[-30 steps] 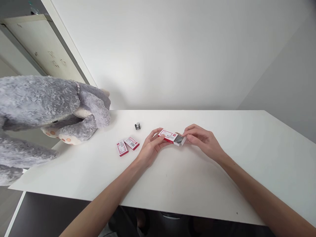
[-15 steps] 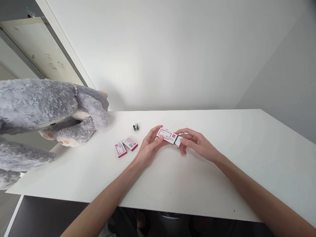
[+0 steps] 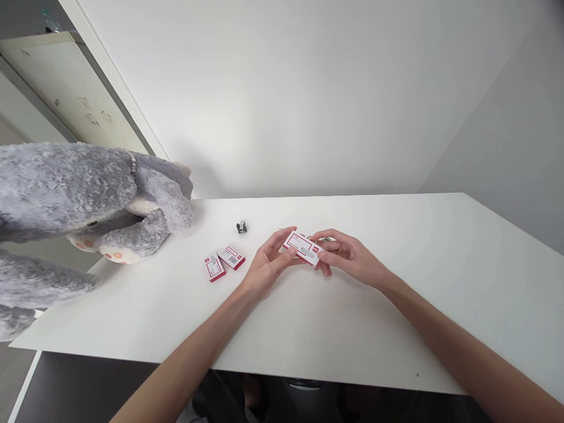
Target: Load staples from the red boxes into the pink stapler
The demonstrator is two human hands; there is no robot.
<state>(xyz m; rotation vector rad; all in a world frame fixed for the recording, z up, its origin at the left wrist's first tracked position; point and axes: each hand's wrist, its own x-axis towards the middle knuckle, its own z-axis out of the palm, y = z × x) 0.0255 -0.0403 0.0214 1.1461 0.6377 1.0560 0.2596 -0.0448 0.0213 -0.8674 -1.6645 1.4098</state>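
Note:
A small white cardboard box with red edges and print (image 3: 303, 247) is held above the table between my two hands. My left hand (image 3: 272, 258) grips its left end, thumb on top and fingers behind. My right hand (image 3: 346, 254) pinches the right end with thumb and fingers. A small shiny bit shows by the right fingers, too small to name. Two similar red-and-white boxes, one upper (image 3: 231, 257) and one lower (image 3: 215, 267), lie close together left of my left hand. Behind them sits a small black-and-silver object (image 3: 241, 227).
A big grey plush toy (image 3: 66, 188) leans over the left part of the white table (image 3: 352, 335). A white wall (image 3: 308, 100) rises behind the table's back edge. A pale cabinet (image 3: 74, 88) stands at the far left.
The white end with a dark band that stuck out at the box's right has slid in, and the box looks closed. My left hand has moved slightly right, toward my right hand.

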